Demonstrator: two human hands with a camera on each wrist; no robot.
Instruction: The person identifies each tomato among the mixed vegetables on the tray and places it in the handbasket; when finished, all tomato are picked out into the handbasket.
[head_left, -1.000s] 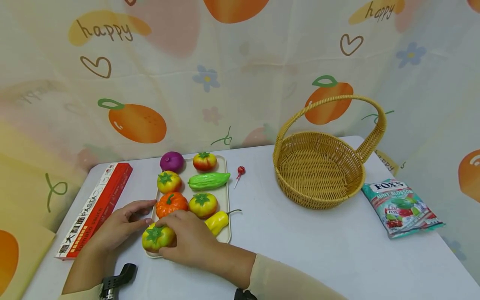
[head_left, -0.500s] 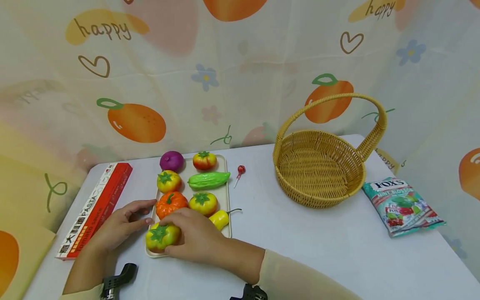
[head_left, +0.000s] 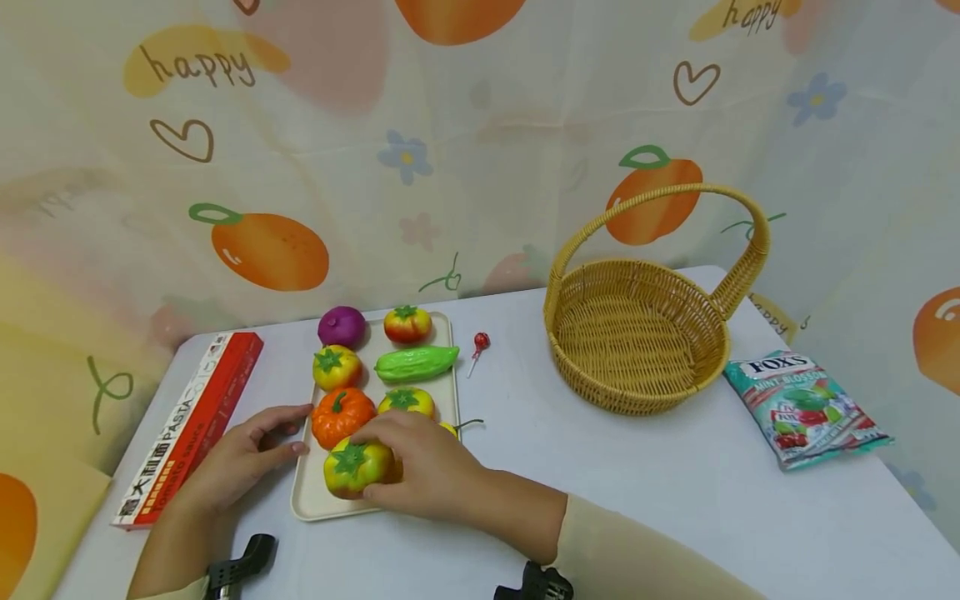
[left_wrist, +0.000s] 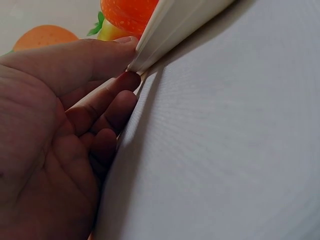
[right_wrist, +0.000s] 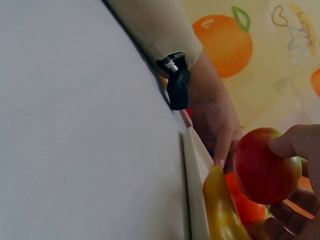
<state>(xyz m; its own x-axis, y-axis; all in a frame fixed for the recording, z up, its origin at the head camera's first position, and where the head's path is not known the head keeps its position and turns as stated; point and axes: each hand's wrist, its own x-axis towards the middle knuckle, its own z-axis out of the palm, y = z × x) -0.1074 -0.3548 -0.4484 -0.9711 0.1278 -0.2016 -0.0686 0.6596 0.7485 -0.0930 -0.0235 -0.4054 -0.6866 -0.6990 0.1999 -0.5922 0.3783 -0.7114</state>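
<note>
My right hand (head_left: 431,467) grips a yellow-green toy tomato (head_left: 352,468) with a green star-shaped calyx, above the near part of a cream tray (head_left: 315,498). Its red underside shows in the right wrist view, with the thumb pressed on it. My left hand (head_left: 236,458) rests at the tray's left side, thumb and fingertips touching the rim (left_wrist: 150,37). Beside the held tomato sits an orange toy pumpkin (head_left: 342,417). Another tomato (head_left: 407,400) is partly behind my right hand, which mostly hides a yellow pepper (right_wrist: 220,205) in the head view.
A purple onion (head_left: 342,326), two more tomatoes and a green gourd (head_left: 417,363) lie farther back on the tray. Left is a red pasta box (head_left: 198,425). Right are a lollipop (head_left: 481,342), a wicker basket (head_left: 637,400) with a tall handle, and a candy bag (head_left: 806,412).
My right hand has moved the gripped tomato rightward and slightly away from the tray's near left corner, now covering more of the pepper. The left hand stays at the tray's edge.
</note>
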